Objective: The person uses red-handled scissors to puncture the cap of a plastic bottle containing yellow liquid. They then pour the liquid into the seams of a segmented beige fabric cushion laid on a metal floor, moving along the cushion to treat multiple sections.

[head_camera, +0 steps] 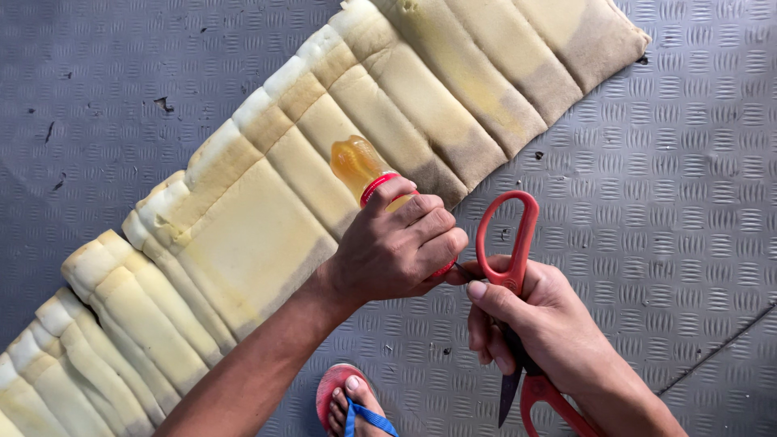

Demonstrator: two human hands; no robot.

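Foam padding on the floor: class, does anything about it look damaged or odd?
Yes. The foam padding is yellowed, with brownish stains along its ribs, and its stepped left edge looks ragged. The left hand holds a small bottle upside down; the right hand grips red scissors.

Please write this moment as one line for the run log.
left hand: grips amber bottle | right hand: holds red scissors, tip at bottle's end | below: yellow foam strip on metal floor

bright even daylight, soft faint shadows, sharp focus throughout
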